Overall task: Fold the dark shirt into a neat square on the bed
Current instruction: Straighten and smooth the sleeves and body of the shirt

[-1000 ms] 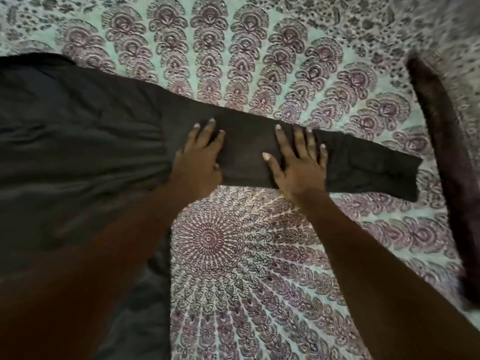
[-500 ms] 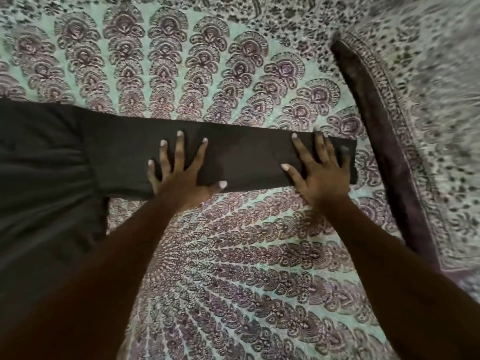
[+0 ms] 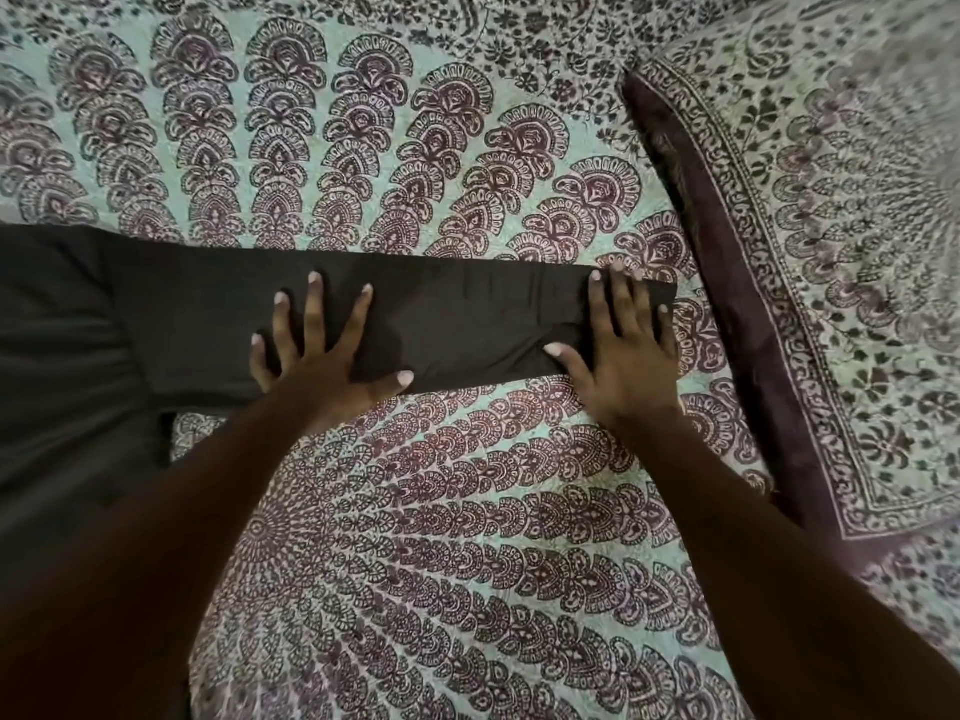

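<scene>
Though dim, seemingly smooth shirt sleeve point(image 3: 457, 324)

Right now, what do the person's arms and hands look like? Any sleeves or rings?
The left forearm and right forearm are bare, with no sleeves in view. The left hand and right hand show no rings, watch or bracelet. The fingernails reach slightly past the fingertips.

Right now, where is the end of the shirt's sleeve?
The sleeve end lies right of centre in the head view, pressed under the right hand, just left of the dark-bordered pillow.
</scene>
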Motion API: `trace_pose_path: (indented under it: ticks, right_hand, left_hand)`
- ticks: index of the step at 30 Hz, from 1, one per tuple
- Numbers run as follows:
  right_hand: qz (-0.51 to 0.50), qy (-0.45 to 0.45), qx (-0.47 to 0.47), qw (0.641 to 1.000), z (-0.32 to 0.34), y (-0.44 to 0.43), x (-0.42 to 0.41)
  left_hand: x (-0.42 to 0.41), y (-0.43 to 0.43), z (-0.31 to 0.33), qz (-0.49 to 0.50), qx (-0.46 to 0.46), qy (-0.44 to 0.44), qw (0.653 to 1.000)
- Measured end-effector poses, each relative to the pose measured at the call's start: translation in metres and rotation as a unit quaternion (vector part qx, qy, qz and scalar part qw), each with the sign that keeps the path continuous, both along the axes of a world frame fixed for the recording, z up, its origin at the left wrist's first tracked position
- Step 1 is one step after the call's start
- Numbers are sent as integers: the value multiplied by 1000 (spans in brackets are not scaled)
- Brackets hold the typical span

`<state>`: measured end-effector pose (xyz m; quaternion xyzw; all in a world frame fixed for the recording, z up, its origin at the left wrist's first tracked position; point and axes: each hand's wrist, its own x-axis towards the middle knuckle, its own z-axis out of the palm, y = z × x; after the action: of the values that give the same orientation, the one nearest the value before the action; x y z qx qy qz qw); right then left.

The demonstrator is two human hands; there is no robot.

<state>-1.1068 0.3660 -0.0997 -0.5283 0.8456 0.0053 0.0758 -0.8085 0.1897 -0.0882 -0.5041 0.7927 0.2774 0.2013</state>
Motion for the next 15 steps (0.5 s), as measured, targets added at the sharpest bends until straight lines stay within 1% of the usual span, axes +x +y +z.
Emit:
trace_pose_path:
  ticks: [2, 4, 6, 8, 9, 10, 12, 13, 14, 15]
  right_hand:
    - [27, 9, 2, 1000, -1, 7, 1]
    - [21, 20, 9, 1000, -1, 14, -3]
    - [-17, 38, 21, 999, 1, 11, 1]
    - [-98, 55, 14, 994, 7, -2, 14]
    - [-123, 55, 2, 991, 10, -12, 22]
    - [-108, 48, -7, 993, 13, -21, 32]
    - [22, 22, 1, 1000, 10, -33, 48]
    - [80, 8, 8, 997, 6, -34, 53]
    - [96, -1, 14, 995, 2, -34, 54]
    - [72, -5, 20, 997, -1, -31, 53]
  left_hand:
    - [1, 0, 1, 0, 0, 2, 1000]
    - [0, 0, 2, -1, 5, 5, 1000]
    - [0, -1, 3, -1, 10, 4, 1000]
    - [0, -1, 3, -1, 12, 4, 1000]
    - [0, -1, 2, 0, 12, 5, 1000]
    - [0, -1, 2, 1, 13, 6, 1000]
    - [0, 0, 2, 1, 16, 9, 1000]
    - [0, 0, 2, 3, 18, 11, 1000]
    - [0, 0, 3, 4, 21, 14, 1000]
    - [1, -1, 3, 8, 23, 17, 1000]
